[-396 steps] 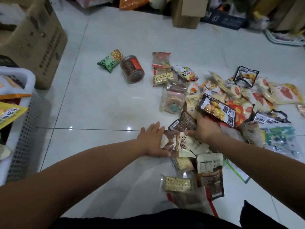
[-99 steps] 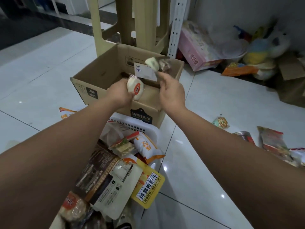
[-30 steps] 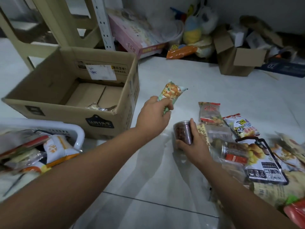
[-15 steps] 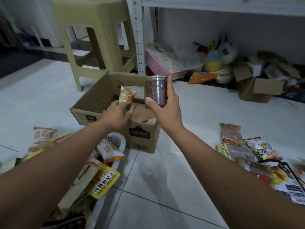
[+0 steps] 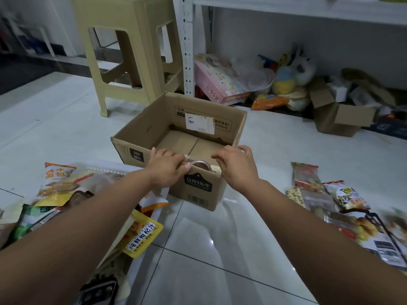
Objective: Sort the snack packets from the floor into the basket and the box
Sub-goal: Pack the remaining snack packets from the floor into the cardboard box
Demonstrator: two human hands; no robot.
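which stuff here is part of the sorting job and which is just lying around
Job: cardboard box, jar inside it, white basket, snack packets on the floor.
Lying about: plastic stool, pink carton, small open carton, orange bag under the shelf.

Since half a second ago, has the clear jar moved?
Yes. The jar has gone down: it was held above the rim of the cardboard box, and now sits low inside, behind the near wall, free of the right hand.
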